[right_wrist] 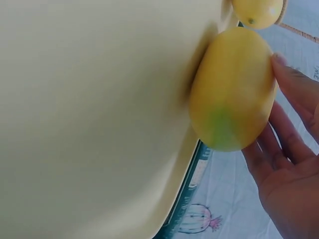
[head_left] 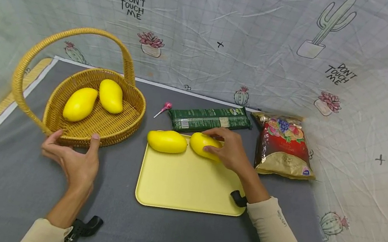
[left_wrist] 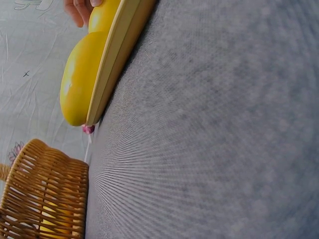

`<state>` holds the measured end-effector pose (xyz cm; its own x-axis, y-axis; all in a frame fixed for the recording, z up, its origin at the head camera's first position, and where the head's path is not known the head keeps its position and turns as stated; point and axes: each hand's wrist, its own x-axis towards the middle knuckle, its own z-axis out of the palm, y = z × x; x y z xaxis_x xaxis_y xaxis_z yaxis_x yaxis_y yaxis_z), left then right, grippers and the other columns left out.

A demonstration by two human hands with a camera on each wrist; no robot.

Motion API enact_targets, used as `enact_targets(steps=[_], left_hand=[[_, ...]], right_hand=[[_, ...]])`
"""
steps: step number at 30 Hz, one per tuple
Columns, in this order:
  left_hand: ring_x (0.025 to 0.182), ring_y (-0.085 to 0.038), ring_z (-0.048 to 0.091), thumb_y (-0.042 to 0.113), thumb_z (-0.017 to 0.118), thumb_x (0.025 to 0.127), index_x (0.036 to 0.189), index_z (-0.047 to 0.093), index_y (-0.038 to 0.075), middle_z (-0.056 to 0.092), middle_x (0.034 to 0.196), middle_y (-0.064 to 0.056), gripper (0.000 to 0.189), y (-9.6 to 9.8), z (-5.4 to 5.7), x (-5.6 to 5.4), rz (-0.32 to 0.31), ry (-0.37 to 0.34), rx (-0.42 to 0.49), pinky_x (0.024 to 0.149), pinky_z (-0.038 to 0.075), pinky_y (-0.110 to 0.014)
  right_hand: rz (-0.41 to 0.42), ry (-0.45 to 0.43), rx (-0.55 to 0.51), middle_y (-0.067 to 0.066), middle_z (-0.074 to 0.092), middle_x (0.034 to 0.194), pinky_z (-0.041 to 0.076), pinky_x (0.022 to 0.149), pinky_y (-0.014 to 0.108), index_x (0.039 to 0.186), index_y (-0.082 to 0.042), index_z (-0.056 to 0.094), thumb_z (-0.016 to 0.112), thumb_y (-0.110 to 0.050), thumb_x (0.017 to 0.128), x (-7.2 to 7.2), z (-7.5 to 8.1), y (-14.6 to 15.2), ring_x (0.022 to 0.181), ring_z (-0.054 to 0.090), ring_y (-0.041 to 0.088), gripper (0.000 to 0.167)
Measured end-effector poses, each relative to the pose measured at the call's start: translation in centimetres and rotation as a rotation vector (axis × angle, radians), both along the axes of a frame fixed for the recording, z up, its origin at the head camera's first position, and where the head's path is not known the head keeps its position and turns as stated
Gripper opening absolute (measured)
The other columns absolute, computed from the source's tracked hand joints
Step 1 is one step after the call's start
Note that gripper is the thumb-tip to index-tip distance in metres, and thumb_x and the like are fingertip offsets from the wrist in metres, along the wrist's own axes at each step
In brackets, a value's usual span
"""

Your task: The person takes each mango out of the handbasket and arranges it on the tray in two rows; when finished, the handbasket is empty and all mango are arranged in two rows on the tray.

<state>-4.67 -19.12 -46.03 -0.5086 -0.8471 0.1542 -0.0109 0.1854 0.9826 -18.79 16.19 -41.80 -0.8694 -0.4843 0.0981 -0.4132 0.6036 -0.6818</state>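
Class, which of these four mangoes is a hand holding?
The right-hand mango at the far edge of the yellow tray: the right hand grips it. No hand touches the left-hand mango beside it or the two mangoes in the wicker basket.

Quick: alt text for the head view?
Right hand grips a yellow mango at the far edge of a tray, beside another mango; left hand touches a wicker basket holding two more. A green packet and lollipop lie beyond the tray.

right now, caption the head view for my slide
Right hand grips a mango at the far edge of the tray; left hand touches a wicker basket holding two more mangoes.
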Motion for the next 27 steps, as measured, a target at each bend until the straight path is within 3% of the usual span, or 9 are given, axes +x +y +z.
enact_targets(steps=[5,11,18,27], left_hand=[[0.138,-0.007,0.024,0.035,0.083,0.089,0.135,0.035,0.014,0.020,0.137,0.007,0.069,0.0,0.0,0.0,-0.001,0.005,-0.006,0.104,0.021,-0.024],[0.136,-0.004,0.024,0.035,0.083,0.089,0.135,0.036,0.016,0.020,0.136,0.008,0.068,-0.1,0.1,-0.1,0.002,0.006,-0.014,0.101,0.021,-0.024],[0.137,-0.005,0.024,0.035,0.083,0.089,0.137,0.035,0.012,0.020,0.137,0.007,0.071,-0.1,0.0,-0.1,0.001,0.009,-0.017,0.102,0.021,-0.024],[0.139,-0.008,0.025,0.037,0.083,0.088,0.138,0.035,0.011,0.020,0.138,0.007,0.074,-0.2,-0.3,-0.1,-0.003,0.008,-0.009,0.103,0.022,-0.026]], right_hand=[[0.022,0.007,-0.024,0.004,0.075,0.127,0.057,0.106,0.042,0.126,-0.014,0.077,0.085,-0.013,0.089,-0.2,-0.1,0.1,0.121,0.071,0.026,0.038],[0.042,0.058,-0.048,0.005,0.074,0.129,0.055,0.108,0.049,0.130,-0.014,0.075,0.086,-0.021,0.090,0.2,1.4,-1.7,0.123,0.069,0.030,0.042],[0.073,0.108,-0.178,0.003,0.074,0.127,0.056,0.104,0.044,0.130,-0.015,0.075,0.087,-0.023,0.090,0.2,2.8,-6.8,0.120,0.069,0.031,0.043],[0.144,0.114,-0.281,0.004,0.072,0.131,0.056,0.103,0.032,0.137,-0.017,0.070,0.089,-0.027,0.089,-0.3,3.9,-14.9,0.119,0.067,0.018,0.053]])
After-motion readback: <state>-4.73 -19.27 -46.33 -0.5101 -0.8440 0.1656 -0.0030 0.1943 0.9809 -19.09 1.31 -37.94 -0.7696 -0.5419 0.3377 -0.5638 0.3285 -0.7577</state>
